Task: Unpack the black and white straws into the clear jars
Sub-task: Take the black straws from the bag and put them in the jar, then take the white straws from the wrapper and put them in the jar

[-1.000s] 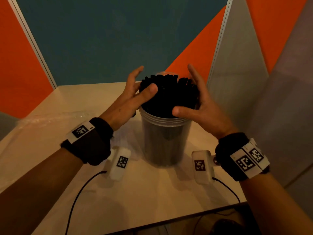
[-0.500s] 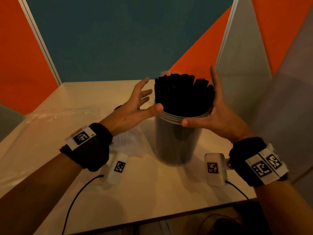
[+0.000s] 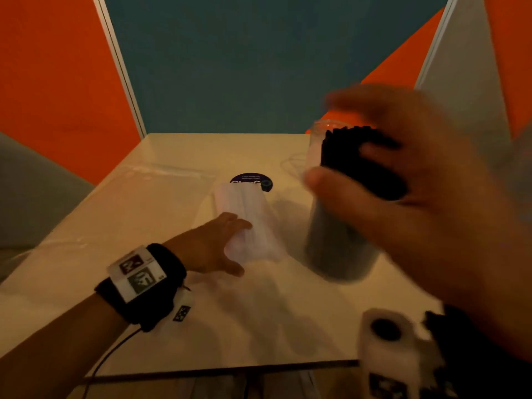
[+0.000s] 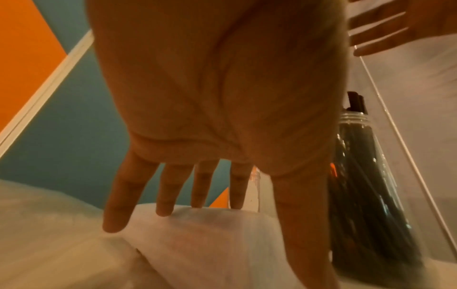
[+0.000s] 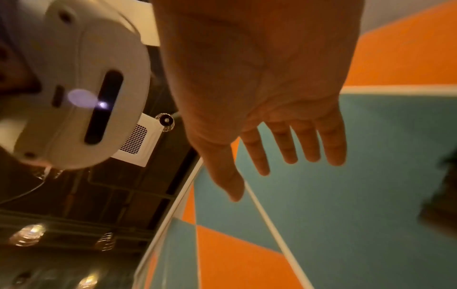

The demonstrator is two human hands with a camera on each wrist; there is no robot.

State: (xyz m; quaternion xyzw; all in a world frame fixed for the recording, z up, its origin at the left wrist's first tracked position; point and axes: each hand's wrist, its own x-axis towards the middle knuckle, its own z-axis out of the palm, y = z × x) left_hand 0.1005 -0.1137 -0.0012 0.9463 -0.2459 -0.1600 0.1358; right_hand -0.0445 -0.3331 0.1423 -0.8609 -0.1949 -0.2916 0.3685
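A clear jar (image 3: 336, 249) packed with black straws (image 3: 354, 156) stands on the table's right side; it also shows in the left wrist view as the jar (image 4: 366, 195). A wrapped pack of white straws (image 3: 250, 214) lies flat at the table's middle. My left hand (image 3: 230, 240) reaches onto its near end, straight fingers (image 4: 163, 195) touching the wrap (image 4: 210, 244). My right hand (image 3: 403, 197) hovers blurred above the jar and close to the head camera, hiding part of it. Its fingers (image 5: 284, 146) are spread and hold nothing. A second clear jar (image 3: 315, 142) stands behind.
The pale table (image 3: 201, 326) fills a corner of teal and orange wall panels. A crumpled clear plastic bag (image 3: 144, 174) lies at the left. A dark round sticker (image 3: 250, 181) sits just beyond the white pack. The table's near edge runs along the bottom.
Both hands left the black straws' tops. The left hand dropped onto the white straw pack. The right hand rose toward the camera. The head view swung left.
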